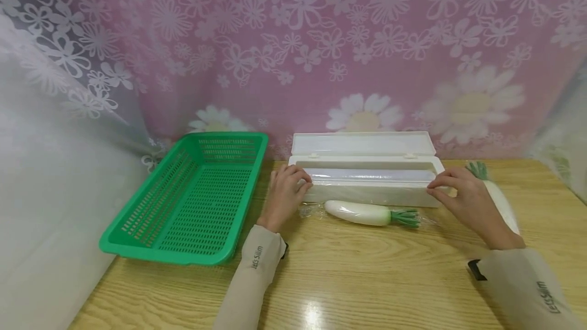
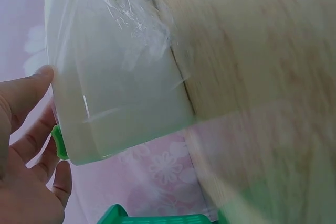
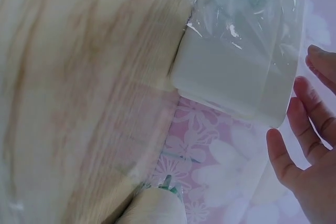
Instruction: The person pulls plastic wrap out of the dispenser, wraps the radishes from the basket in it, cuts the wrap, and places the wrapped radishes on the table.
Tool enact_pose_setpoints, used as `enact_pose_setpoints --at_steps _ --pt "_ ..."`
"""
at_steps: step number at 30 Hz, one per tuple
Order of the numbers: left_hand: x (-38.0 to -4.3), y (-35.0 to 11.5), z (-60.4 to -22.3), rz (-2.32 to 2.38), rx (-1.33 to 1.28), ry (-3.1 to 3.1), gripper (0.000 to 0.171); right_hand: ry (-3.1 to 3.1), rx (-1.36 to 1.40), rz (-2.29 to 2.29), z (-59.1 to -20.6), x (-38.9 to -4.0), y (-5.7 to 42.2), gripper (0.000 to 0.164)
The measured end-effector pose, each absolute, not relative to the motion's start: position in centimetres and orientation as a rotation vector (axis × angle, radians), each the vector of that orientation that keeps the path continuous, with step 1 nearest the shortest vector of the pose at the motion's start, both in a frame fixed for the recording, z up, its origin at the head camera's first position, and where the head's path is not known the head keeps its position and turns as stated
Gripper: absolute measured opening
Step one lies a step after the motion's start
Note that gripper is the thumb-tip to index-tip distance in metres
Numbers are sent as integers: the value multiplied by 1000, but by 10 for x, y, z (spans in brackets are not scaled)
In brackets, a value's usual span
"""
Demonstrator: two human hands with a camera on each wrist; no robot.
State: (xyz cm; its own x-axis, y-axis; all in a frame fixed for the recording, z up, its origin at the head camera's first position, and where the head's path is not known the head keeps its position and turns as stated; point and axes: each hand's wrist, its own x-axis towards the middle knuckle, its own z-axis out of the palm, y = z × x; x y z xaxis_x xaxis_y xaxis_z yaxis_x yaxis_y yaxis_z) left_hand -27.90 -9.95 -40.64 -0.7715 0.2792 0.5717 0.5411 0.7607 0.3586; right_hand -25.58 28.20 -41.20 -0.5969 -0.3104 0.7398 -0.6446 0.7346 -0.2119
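Observation:
A white dispenser box [image 1: 367, 195] with its lid raised stands toward the back, a roll of clear cling film [image 1: 367, 174] inside. My left hand [image 1: 285, 192] is at the box's front left corner, thumb and fingers pinching the film's edge. At the front right corner, my right hand [image 1: 468, 200] pinches the film between thumb and forefinger. Just in front of the box lies a white radish [image 1: 357, 213] with green stalks, crumpled film around both its ends. A green tab [image 2: 60, 142] shows at the box's end beside my left fingers.
A green plastic basket [image 1: 181, 255] stands on the left of the wooden table [image 1: 348, 279]. Another white radish [image 1: 502, 205] lies to the right, partly behind my right hand and forearm. A pink flowered curtain [image 1: 275, 65] hangs behind the table.

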Motion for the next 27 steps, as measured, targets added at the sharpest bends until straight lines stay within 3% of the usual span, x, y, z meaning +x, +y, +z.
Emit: enact_pose_setpoints --at_steps 8,17,22,26,27 --pt "-280 -99 -407 -742 -607 -2473 11 -2215 716 642 -412 -254 284 28" --pt "-281 -102 -409 -750 -630 -2438 5 -2189 730 678 -410 -255 283 27" --pt "-280 -105 -411 -805 -651 -2436 5 -2178 717 667 -413 -258 286 9" --pt "-281 -104 -411 -816 -659 -2432 5 -2159 705 666 -416 -259 288 49" --pt "-281 -104 -411 -808 -661 -2425 5 -2157 704 669 -416 -259 288 52"
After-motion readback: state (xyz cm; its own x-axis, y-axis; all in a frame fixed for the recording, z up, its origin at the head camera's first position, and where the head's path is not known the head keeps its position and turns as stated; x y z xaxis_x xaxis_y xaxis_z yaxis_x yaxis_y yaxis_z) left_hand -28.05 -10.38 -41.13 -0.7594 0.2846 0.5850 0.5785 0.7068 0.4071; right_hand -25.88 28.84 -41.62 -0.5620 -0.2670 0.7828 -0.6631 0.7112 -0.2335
